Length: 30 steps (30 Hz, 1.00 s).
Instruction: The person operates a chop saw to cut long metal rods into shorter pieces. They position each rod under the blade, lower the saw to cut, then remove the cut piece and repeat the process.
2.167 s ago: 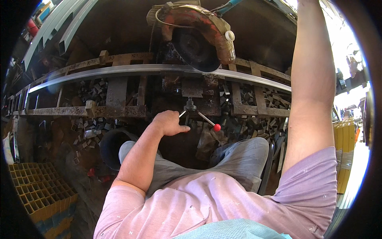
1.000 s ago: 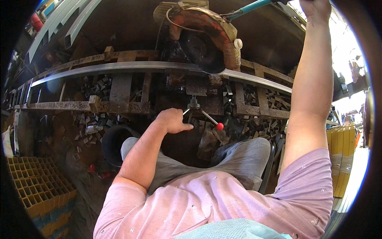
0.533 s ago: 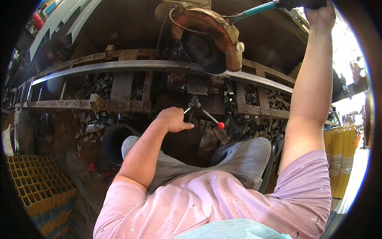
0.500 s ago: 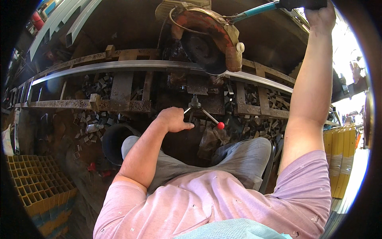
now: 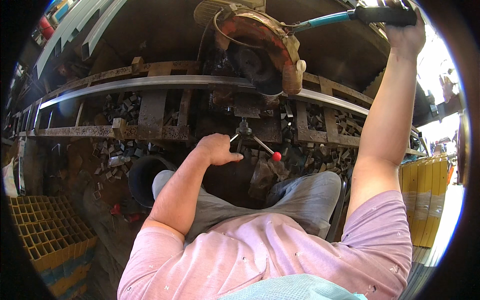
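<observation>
- Hands are split between two controls: the left hand (image 5: 218,149) curls around one spoke of the vise handle (image 5: 243,131), fingers closed on it, at 6 o'clock from the saw (image 5: 260,47).
- Right hand (image 5: 406,36) is raised high at 1 o'clock, fist wrapped over the black grip of the lever (image 5: 350,16), likely so the blade can be swung down.
- Saw sits with its rusty orange guard over the dark disc, whose lower edge appears to meet the rail (image 5: 165,81); whether it is cutting I cannot tell.
- Rail, a long pale metal bar, runs from 9 to 3 o'clock across a rusty frame (image 5: 150,131), passing under the blade and above the vise, which would clamp it.
- Red knob (image 5: 276,156) ends another spoke, just right of the left hand.
- Offcuts (image 5: 125,107) litter the frame; yellow crates (image 5: 47,235) stand at 8 o'clock.
</observation>
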Available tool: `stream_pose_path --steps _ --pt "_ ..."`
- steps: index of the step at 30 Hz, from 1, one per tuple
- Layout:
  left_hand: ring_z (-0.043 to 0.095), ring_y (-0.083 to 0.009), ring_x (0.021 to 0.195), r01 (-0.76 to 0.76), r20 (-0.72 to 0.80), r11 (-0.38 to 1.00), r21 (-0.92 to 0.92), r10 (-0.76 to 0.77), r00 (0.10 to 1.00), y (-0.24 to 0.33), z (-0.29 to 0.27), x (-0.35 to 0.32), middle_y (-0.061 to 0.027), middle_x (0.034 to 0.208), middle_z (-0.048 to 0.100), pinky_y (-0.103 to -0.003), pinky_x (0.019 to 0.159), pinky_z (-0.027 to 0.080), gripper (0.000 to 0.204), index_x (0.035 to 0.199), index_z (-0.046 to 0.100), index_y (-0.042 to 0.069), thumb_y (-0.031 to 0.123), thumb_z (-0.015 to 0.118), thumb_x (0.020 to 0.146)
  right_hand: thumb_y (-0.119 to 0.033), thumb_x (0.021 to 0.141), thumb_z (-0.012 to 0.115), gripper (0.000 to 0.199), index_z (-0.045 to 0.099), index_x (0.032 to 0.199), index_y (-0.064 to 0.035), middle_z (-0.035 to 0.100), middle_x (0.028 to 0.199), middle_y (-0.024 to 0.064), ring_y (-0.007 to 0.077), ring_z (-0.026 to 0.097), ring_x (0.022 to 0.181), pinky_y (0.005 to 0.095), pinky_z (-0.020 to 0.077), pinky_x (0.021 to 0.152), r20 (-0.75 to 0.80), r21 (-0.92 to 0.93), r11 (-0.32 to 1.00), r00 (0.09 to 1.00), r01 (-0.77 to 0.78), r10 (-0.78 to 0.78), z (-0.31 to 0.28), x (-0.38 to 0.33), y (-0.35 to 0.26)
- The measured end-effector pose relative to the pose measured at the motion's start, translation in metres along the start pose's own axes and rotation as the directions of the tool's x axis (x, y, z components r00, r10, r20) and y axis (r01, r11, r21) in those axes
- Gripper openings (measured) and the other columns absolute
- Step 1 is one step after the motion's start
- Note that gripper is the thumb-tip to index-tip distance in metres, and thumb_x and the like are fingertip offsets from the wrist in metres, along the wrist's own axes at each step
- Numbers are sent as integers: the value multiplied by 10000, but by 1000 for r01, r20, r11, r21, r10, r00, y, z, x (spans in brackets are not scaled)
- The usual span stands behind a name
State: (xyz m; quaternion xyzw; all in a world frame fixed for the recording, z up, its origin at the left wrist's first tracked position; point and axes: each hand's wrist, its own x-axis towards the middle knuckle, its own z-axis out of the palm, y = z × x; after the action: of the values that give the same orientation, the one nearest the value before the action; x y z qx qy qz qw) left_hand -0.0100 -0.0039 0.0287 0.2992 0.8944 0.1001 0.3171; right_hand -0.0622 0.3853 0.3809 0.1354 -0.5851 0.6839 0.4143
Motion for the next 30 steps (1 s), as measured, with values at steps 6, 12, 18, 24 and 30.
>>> stream_pose_path --steps 6,12,18,24,30 --pt "743 -378 1088 12 4 1000 -8 -12 1000 0 0 -2 -218 1123 779 -474 952 593 718 1067 782 -25 663 763 863 -494 1023 572 562 578 1317 -14 587 1309 188 302 591 1203 546 430 1109 67 219 972 995 -84 71 -36 0 6" --pt "742 -394 1061 -4 -19 1000 -11 4 1000 -7 6 0 -232 1096 778 -485 932 592 726 1045 784 -26 674 767 852 -330 1097 331 494 618 1202 58 647 1065 273 460 619 1098 742 356 1170 405 423 867 911 -265 81 -98 13 6" --pt "737 -432 1034 -42 -59 999 -26 41 997 -14 16 9 -253 1047 773 -506 889 589 796 1034 783 -8 754 761 806 -361 1065 553 300 638 1145 -85 648 875 99 280 643 792 508 562 769 -28 507 858 993 -83 113 -84 -3 33" --pt "710 -434 1120 -26 -62 996 -87 21 998 -6 9 2 -266 1129 755 -499 957 567 728 1125 741 -19 638 818 821 -331 1026 627 291 721 1077 -61 725 866 114 304 702 804 459 587 772 6 389 921 1000 -19 18 -49 -26 17" --pt "708 -447 1118 -11 -47 998 -64 8 999 -4 10 7 -290 1124 746 -507 968 564 737 1141 724 -40 621 819 828 -356 1063 573 308 697 1081 -74 721 865 123 315 705 813 457 586 775 85 401 916 996 -11 -25 -52 -33 11"
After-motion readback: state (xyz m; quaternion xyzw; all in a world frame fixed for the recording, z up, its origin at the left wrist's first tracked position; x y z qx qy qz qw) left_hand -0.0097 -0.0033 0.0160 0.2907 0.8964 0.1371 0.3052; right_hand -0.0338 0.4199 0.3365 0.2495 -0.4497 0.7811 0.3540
